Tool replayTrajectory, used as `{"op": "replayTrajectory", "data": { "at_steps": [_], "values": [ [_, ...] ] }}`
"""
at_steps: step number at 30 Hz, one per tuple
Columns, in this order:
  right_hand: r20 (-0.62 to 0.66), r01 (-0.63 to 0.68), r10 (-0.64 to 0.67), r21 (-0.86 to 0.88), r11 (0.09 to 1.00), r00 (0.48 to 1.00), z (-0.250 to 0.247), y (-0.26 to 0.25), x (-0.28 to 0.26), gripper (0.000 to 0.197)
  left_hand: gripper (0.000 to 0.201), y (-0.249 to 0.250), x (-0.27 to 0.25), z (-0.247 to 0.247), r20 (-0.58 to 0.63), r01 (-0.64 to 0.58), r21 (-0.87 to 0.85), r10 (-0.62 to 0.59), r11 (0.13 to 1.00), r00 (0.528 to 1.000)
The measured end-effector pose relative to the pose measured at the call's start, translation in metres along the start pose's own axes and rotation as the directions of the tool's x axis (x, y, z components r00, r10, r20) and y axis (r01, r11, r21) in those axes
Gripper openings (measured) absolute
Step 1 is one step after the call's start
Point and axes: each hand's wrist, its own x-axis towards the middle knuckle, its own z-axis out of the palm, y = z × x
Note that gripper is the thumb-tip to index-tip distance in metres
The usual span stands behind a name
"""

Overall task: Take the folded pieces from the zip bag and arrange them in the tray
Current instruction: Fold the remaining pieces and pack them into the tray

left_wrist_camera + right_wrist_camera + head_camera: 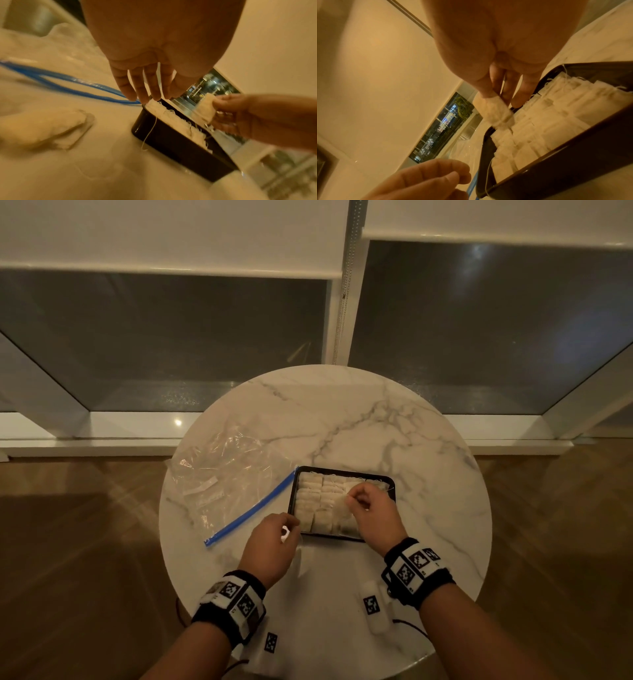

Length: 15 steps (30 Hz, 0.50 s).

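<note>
A black tray (pixel 293 498) sits at the middle of the round marble table, packed with rows of white folded pieces (pixel 315 501). My right hand (pixel 352 501) hovers over the tray's right half and pinches one folded piece (pixel 339 503) between thumb and fingers; the wrist views show this piece (pixel 494 112) (pixel 204 108) just above the rows. My left hand (pixel 291 529) holds nothing, and its fingertips (pixel 145 97) reach down at the tray's near-left corner (pixel 171 142). The clear zip bag (pixel 222 474) lies flat to the left, with its blue zipper (pixel 253 508) beside the tray.
Two white tagged devices (pixel 373 607) (pixel 270 642) lie on the near part of the table (pixel 411 457), with thin cables running off the edge. A loose thread (pixel 149 132) hangs over the tray's wall. Windows and wooden floor surround the table.
</note>
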Motion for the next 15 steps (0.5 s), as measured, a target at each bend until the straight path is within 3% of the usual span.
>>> {"op": "replayTrajectory", "data": {
  "at_steps": [3,5,10,13,15],
  "values": [
    [0.025,-0.084,0.084,-0.015,0.996,0.996,0.005,0.012,0.012,0.012,0.021,0.007,0.004,0.013,0.110,-0.241,0.277,0.218,0.930,0.970],
    [0.044,-0.121,0.123,-0.043,0.992,0.991,0.007,0.019,0.016,0.012,0.026,0.009,0.005,0.024,0.204,-0.342,0.408,0.281,0.846,0.938],
    [0.094,-0.224,0.228,-0.045,0.973,0.969,0.007,0.026,0.017,0.011,0.032,0.010,0.009,0.042,0.233,-0.352,0.581,0.265,0.734,0.936],
    [0.101,-0.277,0.269,0.072,0.958,0.958,0.005,0.023,0.017,0.013,0.033,0.015,0.010,0.047,0.215,-0.366,0.511,0.297,0.778,0.930],
    [0.100,-0.302,0.287,0.223,0.927,0.953,0.002,0.018,0.014,0.013,0.031,0.024,0.012,0.047,0.153,-0.279,0.292,0.243,0.915,0.958]
  ]
}}
